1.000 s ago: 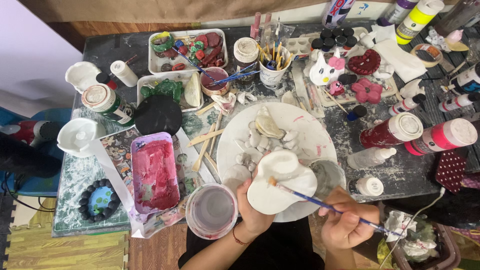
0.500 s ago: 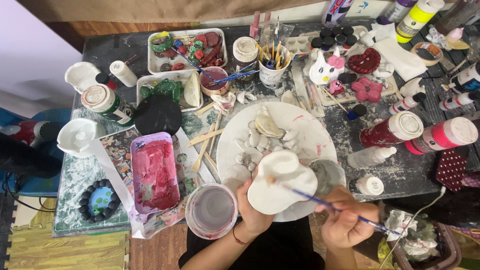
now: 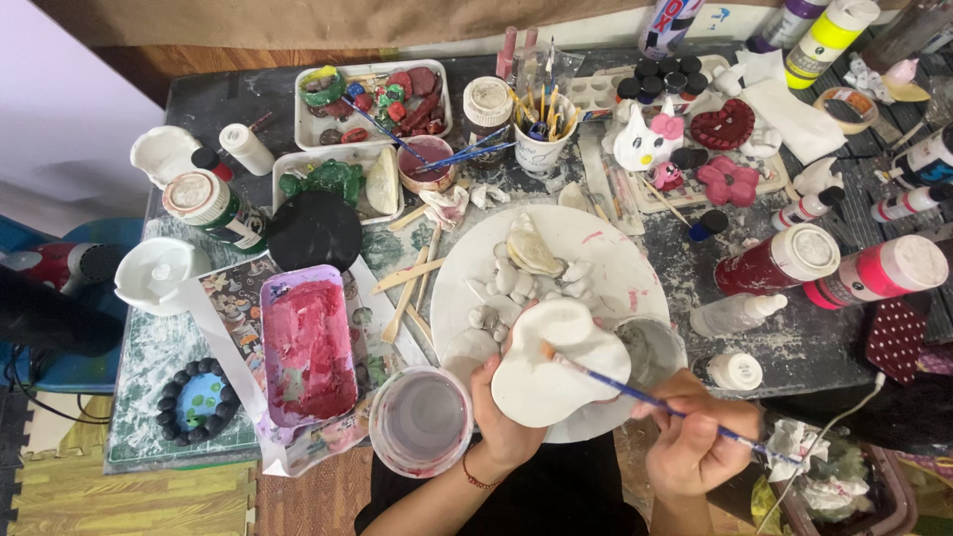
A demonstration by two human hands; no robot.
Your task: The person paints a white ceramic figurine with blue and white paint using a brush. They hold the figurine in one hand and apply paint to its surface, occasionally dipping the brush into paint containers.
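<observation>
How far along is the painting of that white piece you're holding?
Already done: the side of the white piece facing the camera looks evenly white. In hand: the left hand holds it over the white plate while the right hand sets the blue-handled brush to its top. Left: no colour shows on it yet; the small white pieces on the plate are plain too.
</observation>
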